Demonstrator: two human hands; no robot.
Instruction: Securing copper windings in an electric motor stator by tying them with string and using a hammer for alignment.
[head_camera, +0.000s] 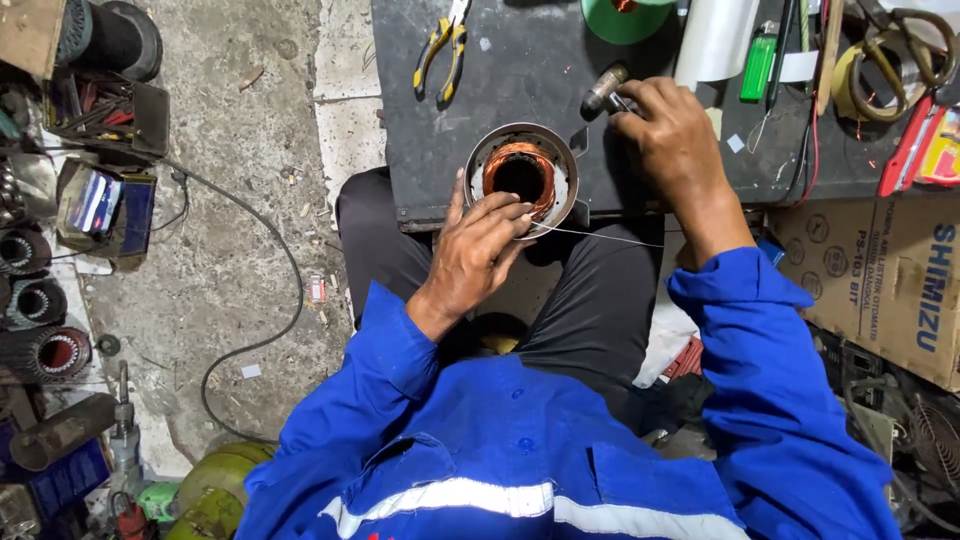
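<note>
Left hand (478, 245) is palm-down, fingers curled over the near rim of the motor stator (520, 177), pinching a thin white cord (600, 236) against it; the stator sits at the near edge of the dark desk (520, 70), copper windings up. Right hand (668, 135) rests just right of it, wrist bent, fingers closed around a small metal-tipped tool (605, 88). Yellow-handled pliers (441, 50) and a green lighter (758, 66) lie farther back.

Even, soft daylight fills the scene, bright and sharp at the centre. Shadows are faint; the dark grey metal table (520, 80) shows mild sheen. Wide-angle bending curves the edges.
</note>
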